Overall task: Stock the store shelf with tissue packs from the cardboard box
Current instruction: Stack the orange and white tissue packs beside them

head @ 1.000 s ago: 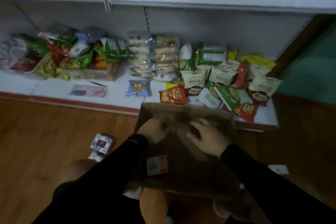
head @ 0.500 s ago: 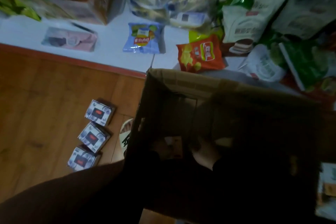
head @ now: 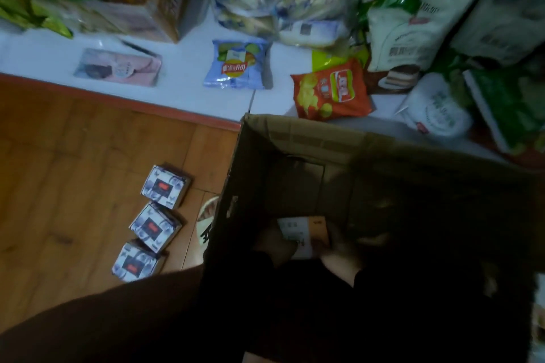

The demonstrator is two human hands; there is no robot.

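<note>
Three red-labelled tissue packs (head: 151,225), writing unreadable

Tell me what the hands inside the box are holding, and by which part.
Both hands are down in the cardboard box at a white-and-orange pack: left hand at its left edge, right hand at its right. Too dark to confirm the grip.

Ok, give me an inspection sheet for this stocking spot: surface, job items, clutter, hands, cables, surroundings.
Surface: white shelf with a red front edge, above a wood floor.
Job's things: open cardboard box on the floor; three tissue packs in a row left of it.
Clutter: blue chip bag, orange chip bag, other snack bags on the shelf.
Grippers: left hand and right hand deep in the box, at a pale pack; grip too dark to tell.
Cables: nothing seen.
Surroundings: dim, blurred.
</note>
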